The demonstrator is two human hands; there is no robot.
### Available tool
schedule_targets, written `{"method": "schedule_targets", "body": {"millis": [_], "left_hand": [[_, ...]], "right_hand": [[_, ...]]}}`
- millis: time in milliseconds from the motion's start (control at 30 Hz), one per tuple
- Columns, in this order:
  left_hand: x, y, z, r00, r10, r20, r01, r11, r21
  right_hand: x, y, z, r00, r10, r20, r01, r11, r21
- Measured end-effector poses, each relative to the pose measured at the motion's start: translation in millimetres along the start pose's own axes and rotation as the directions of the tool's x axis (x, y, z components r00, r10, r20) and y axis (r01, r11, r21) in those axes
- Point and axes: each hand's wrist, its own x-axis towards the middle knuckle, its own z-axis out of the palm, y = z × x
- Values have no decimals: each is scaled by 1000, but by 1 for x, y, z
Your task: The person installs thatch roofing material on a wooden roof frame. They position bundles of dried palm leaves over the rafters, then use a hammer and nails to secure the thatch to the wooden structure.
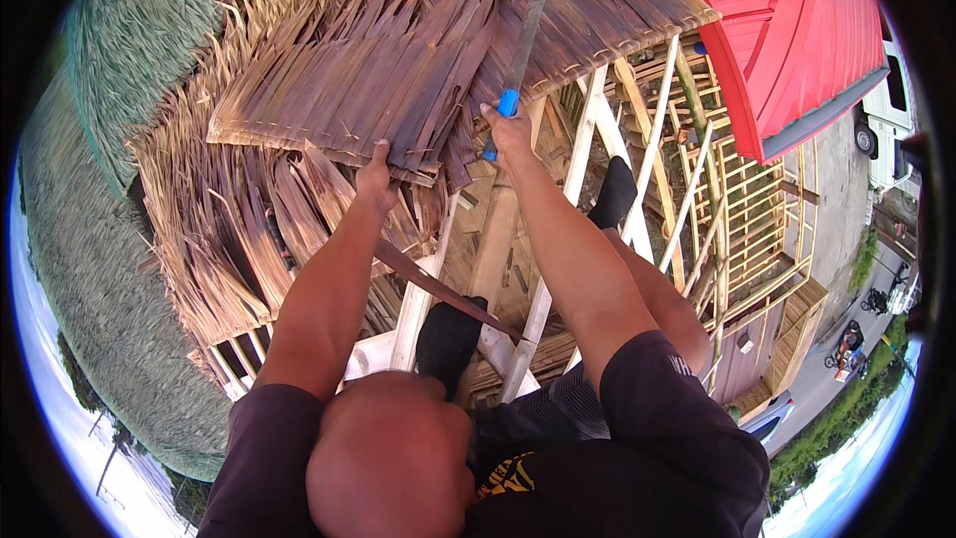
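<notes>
One thatch panel (339, 110), gripped by left hand (374, 179); one blue-handled blade (526, 40), held by right hand (513, 134); timber frame (585, 134), part-covered by thatch (239, 239); red roof (782, 50) beside

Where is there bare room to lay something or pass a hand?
The thatch between the blue-handled blade and red roof lies bare, though apparently sloped. Gaps show between white poles beyond the right hand. Crowded: overlapping thatch edges beside the left hand.

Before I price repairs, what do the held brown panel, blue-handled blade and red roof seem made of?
Brown panel: likely dry palm leaf, matte; overlapping fibrous strips. Blade: probably dull steel; thin, grey. Red roof: perhaps painted metal, glossy; raised ribs. Plastic possible.
</notes>
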Motion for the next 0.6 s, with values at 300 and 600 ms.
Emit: {"method": "schedule_targets", "body": {"millis": [300, 600], "left_hand": [[-13, 0, 8, 998, -8, 57, 22, 968, -249], [-19, 2, 12, 1000, -3, 26, 13, 932, -362]], "right_hand": [[42, -177, -64, 710, -700, 78, 539, 469, -700], [-83, -167, 41, 520, -474, 710, 833, 99, -544]]}}
